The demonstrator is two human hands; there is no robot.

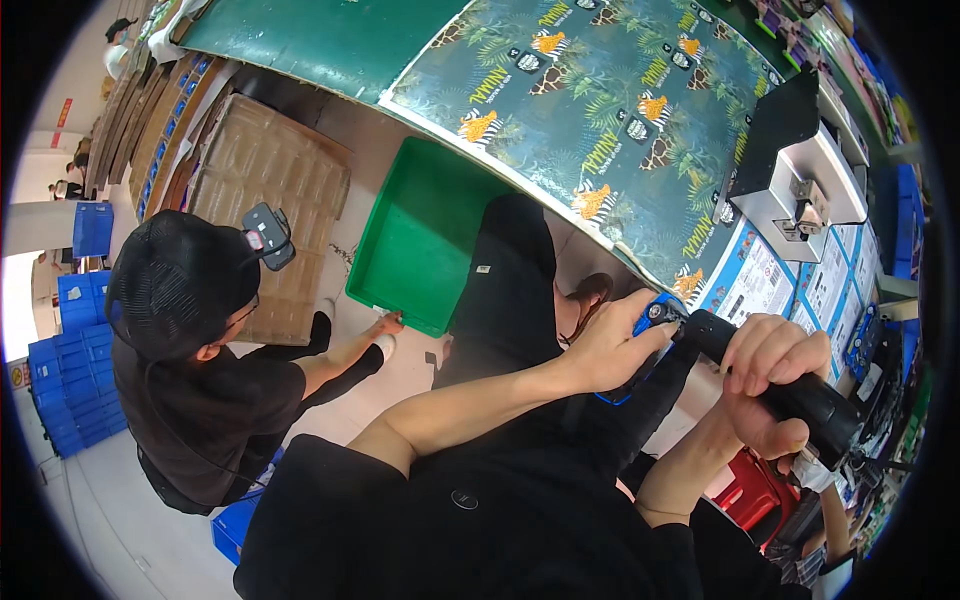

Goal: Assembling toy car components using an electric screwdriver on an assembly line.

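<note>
My left hand (612,345) is closed around a small blue and black part (655,312), perhaps a toy vehicle piece, held over my lap by the table edge. Much of the part is hidden by my fingers. In my right hand (770,375) is a thick black power screwdriver (820,418), my fingers wrapped over its body. Its front end points left at the blue and black part and meets or nearly meets it; I cannot tell which.
A patterned sheet (570,110) covers the green table (300,40). On the table's right stands a white and black device (820,180). A co-worker (190,350) crouches at left, one hand at the green bin (425,220). Blue crates (70,390) stack at far left.
</note>
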